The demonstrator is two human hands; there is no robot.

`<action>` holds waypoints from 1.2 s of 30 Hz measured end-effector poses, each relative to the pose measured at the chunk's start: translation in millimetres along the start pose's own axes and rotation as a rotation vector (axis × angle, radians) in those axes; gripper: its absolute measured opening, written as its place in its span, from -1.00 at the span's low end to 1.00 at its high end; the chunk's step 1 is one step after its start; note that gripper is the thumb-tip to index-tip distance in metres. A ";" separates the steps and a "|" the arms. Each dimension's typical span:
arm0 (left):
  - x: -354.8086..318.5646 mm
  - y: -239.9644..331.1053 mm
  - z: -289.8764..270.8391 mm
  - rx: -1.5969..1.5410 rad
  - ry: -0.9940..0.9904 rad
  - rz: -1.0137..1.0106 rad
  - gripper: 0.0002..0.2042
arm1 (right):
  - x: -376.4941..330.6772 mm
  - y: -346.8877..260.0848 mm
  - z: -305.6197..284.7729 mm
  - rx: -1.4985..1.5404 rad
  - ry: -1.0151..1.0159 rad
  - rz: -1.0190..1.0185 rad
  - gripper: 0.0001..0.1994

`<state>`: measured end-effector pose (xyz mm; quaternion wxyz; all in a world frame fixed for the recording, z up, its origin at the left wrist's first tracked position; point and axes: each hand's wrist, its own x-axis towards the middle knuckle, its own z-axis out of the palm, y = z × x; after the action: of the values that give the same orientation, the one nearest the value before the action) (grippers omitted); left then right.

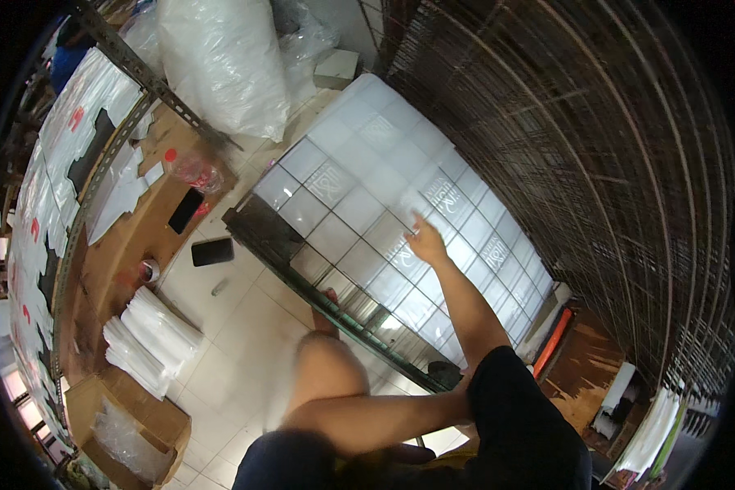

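A low table with a pale top stands before me, ruled by dark lines into a grid. Several squares carry a white printed motif, and the far part looks covered by a hazy whitish film. Over the table's middle, my right hand reaches out, index finger stretched and the other fingers partly bent. A faint white blur lies by its fingertip; whether the hand touches it, I cannot tell. A bare limb, apparently my left forearm, crosses my lap, with its hand hidden under my right sleeve.
Metal wire racks rise along the right. On the floor lie a black phone, rolled clear plastic bundles and an open cardboard box. A brown shelf at left holds a bottle and another dark phone. A large plastic sack stands behind.
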<state>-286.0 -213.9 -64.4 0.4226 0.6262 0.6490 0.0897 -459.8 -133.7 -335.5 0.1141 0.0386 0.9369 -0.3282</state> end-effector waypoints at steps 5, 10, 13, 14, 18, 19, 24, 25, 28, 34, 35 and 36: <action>22.6 -8.5 57.0 -0.034 0.077 -0.003 -0.59 | -125.8 -1.4 -37.3 -0.082 -0.282 -0.037 -0.45; 18.1 -19.8 78.6 -0.073 0.251 -0.013 -0.57 | -275.8 3.6 -113.8 0.001 -0.009 0.167 -0.44; 8.7 -27.8 73.3 -0.158 0.195 -0.051 -0.40 | -359.6 11.3 -171.1 -0.073 0.338 0.247 -0.46; 7.2 -28.6 79.0 0.001 0.212 -0.156 -0.23 | -386.1 1.4 -195.5 -0.092 0.459 0.289 -0.50; -2.3 -9.9 64.9 -0.072 0.112 -0.258 -0.21 | -500.8 2.6 -270.9 -0.276 0.964 0.359 -0.63; -3.7 -4.2 68.7 -0.068 0.102 -0.304 -0.20 | -526.4 4.7 -285.7 -0.348 1.085 0.338 -0.65; -13.4 -7.8 99.2 -0.190 0.153 -0.146 -0.21 | -621.0 -7.3 -363.8 -0.603 1.491 0.383 -0.79; -13.1 -8.3 99.5 -0.216 0.171 -0.099 -0.21 | -636.9 -4.3 -378.1 -0.549 1.516 0.415 -0.81; -29.2 34.8 91.6 -0.143 0.240 -0.138 -0.25 | -679.6 9.7 -417.9 -0.748 1.738 0.470 -0.76; -57.6 97.7 109.2 -0.350 0.318 -0.202 -0.30 | -722.6 33.7 -515.7 -1.056 1.788 0.560 -0.67; -58.6 98.7 115.4 -0.350 0.344 -0.205 -0.30 | -722.0 38.3 -528.9 -1.093 1.772 0.536 -0.67; -59.5 93.3 127.9 -0.349 0.369 -0.207 -0.30 | -720.3 41.6 -540.2 -1.101 1.732 0.538 -0.66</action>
<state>-141.1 -301.0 -58.4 0.4057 0.4473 0.7502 0.2695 143.9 237.5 221.4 -0.5217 0.4082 0.6788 0.3169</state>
